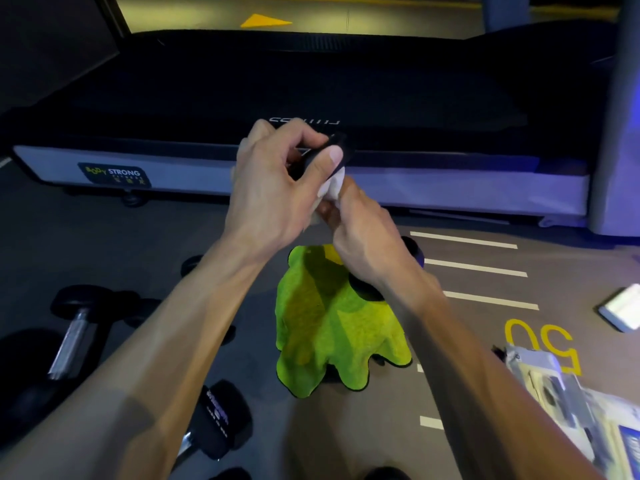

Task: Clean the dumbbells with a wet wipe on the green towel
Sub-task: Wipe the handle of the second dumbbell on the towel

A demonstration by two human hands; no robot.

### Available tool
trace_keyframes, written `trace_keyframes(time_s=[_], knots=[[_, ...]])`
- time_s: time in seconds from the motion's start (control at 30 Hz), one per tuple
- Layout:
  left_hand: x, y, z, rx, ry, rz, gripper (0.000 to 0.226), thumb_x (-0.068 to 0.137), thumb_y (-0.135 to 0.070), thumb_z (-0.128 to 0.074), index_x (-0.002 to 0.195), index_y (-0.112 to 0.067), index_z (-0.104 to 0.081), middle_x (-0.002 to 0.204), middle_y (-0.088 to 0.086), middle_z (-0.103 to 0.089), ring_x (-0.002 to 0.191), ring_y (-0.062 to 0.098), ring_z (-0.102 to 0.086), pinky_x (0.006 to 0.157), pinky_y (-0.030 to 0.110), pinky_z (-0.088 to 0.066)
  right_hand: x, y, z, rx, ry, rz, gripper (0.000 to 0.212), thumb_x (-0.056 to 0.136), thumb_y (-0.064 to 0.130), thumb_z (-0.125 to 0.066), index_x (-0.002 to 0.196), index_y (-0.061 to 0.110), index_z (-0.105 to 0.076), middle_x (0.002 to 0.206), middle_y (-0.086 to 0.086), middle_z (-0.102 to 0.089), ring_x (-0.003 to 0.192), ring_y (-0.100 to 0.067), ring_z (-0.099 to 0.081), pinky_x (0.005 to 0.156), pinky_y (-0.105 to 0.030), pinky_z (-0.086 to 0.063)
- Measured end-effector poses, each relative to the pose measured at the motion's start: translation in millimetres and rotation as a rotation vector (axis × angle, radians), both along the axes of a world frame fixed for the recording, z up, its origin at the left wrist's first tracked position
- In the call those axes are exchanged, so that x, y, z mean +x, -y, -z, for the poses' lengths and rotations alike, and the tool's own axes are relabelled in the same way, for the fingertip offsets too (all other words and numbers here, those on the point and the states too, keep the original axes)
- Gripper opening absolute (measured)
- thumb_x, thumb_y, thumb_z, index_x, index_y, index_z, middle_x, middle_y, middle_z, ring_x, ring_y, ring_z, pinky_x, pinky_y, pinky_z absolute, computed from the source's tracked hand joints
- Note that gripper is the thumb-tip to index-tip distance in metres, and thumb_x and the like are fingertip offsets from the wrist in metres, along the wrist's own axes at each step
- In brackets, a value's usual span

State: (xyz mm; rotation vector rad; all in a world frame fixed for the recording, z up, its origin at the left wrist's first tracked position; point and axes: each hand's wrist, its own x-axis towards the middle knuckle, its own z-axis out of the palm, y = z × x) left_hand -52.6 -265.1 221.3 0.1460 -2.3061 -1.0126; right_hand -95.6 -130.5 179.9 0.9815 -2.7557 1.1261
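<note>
— What is behind the fingers (294,136)?
— A big black treadmill (311,91). Far left of the fingers, its grey edge has a sticker (114,174) that says "BODY STRONG".
— And past that?
— A yellow arrow (265,20), high above the fingers.
— What is right of the fingers?
— White lines (474,266) on the grey floor (104,237), lower down. Below them is a yellow number 50 (540,344). A flat white thing (621,308) lies by the edge. Shiny packets (554,386) sit in the bottom corner.

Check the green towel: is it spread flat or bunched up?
Bunched up. The towel lies rumpled on the floor, with folds across it and a wavy edge; a dumbbell rests on it.
</note>
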Motion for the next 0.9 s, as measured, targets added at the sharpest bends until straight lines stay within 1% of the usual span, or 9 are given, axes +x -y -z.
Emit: trace_keyframes(time_s=[0.03, 0.13, 0.23, 0.3, 0.4, 0.5, 0.57, 0.77, 0.9], knots=[[0, 0, 0, -0.001, -0.002, -0.003, 0.029, 0.090, -0.055, -0.062, 0.105, -0.033, -0.071, 0.098, -0.003, -0.052, 0.100, 0.023, -0.061, 0.091, 0.048, -0.052, 2, -5, -2, 0.062, 0.013, -0.002, 0.010, 0.103, 0.024, -0.044, 0.113, 0.020, -0.045, 0.119, -0.007, -0.064, 0.107, -0.034, -0.061, 0.080, -0.046, -0.048], [0, 1, 3, 0.022, -0.011, -0.024, 0.027, 0.090, -0.055, -0.062, 0.105, -0.034, -0.071, 0.099, -0.002, -0.054, 0.102, 0.024, -0.062, 0.093, 0.048, -0.051, 7, -20, -9, 0.330, 0.093, 0.018, 0.019, 0.107, 0.035, -0.040, 0.103, 0.018, -0.032, 0.116, -0.018, -0.064, 0.107, -0.041, -0.059, 0.076, -0.042, -0.036], [-1, 0, 5, 0.037, -0.019, -0.029, 0.029, 0.089, -0.058, -0.061, 0.106, -0.038, -0.071, 0.101, -0.002, -0.055, 0.104, 0.025, -0.063, 0.094, 0.048, -0.052, 13, -31, -10, 0.549, 0.104, 0.079, 0.024, 0.103, 0.024, -0.050, 0.103, 0.017, -0.028, 0.116, -0.019, -0.068, 0.116, -0.038, -0.060, 0.102, -0.044, -0.036], [-2, 0, 5, 0.041, -0.022, -0.026, 0.029, 0.089, -0.059, -0.061, 0.107, -0.040, -0.072, 0.101, -0.004, -0.056, 0.104, 0.024, -0.064, 0.095, 0.049, -0.052, 16, -30, -9, 0.600, 0.065, 0.127, 0.031, 0.097, 0.015, -0.057, 0.103, 0.017, -0.027, 0.115, -0.017, -0.069, 0.117, -0.038, -0.061, 0.109, -0.043, -0.034], [0, 1, 7, 0.043, -0.026, -0.030, 0.026, 0.091, -0.055, -0.062, 0.107, -0.037, -0.072, 0.100, -0.002, -0.056, 0.102, 0.025, -0.064, 0.093, 0.046, -0.052, 18, -22, -8, 0.586, 0.053, 0.182, 0.032, 0.096, 0.015, -0.061, 0.101, 0.016, -0.029, 0.115, -0.017, -0.068, 0.112, -0.038, -0.062, 0.090, -0.041, -0.041], [3, 5, 10, 0.062, -0.030, -0.031, 0.021, 0.094, -0.048, -0.065, 0.106, -0.033, -0.073, 0.095, -0.009, -0.051, 0.099, 0.021, -0.062, 0.089, 0.037, -0.052, 15, -15, -6, 0.525, 0.081, 0.171, 0.030, 0.102, 0.031, -0.057, 0.101, 0.016, -0.031, 0.118, -0.019, -0.065, 0.111, -0.043, -0.061, 0.076, -0.040, -0.036], [3, 7, 12, 0.071, -0.033, -0.027, 0.019, 0.094, -0.046, -0.065, 0.105, -0.032, -0.073, 0.093, -0.013, -0.048, 0.098, 0.019, -0.062, 0.087, 0.032, -0.051, 14, -12, -5, 0.482, 0.064, 0.148, 0.030, 0.103, 0.036, -0.053, 0.101, 0.016, -0.032, 0.118, -0.022, -0.065, 0.109, -0.045, -0.061, 0.075, -0.042, -0.035], [9, 12, 14, 0.106, -0.027, -0.021, 0.016, 0.097, -0.038, -0.066, 0.107, -0.029, -0.074, 0.093, -0.014, -0.049, 0.090, 0.004, -0.057, 0.079, 0.009, -0.040, 7, 6, -11, 0.274, 0.011, 0.086, 0.017, 0.103, 0.028, -0.048, 0.100, 0.015, -0.036, 0.111, -0.025, -0.066, 0.100, -0.049, -0.060, 0.071, -0.043, -0.037], [19, 28, 26, 0.193, -0.002, -0.036, 0.014, 0.101, -0.034, -0.063, 0.111, -0.030, -0.073, 0.098, -0.006, -0.058, 0.088, -0.001, -0.060, 0.078, 0.009, -0.042, -1, 34, -8, 0.218, 0.068, 0.054, 0.017, 0.102, 0.030, -0.045, 0.105, 0.013, -0.047, 0.113, -0.019, -0.068, 0.104, -0.046, -0.060, 0.078, -0.047, -0.046]])
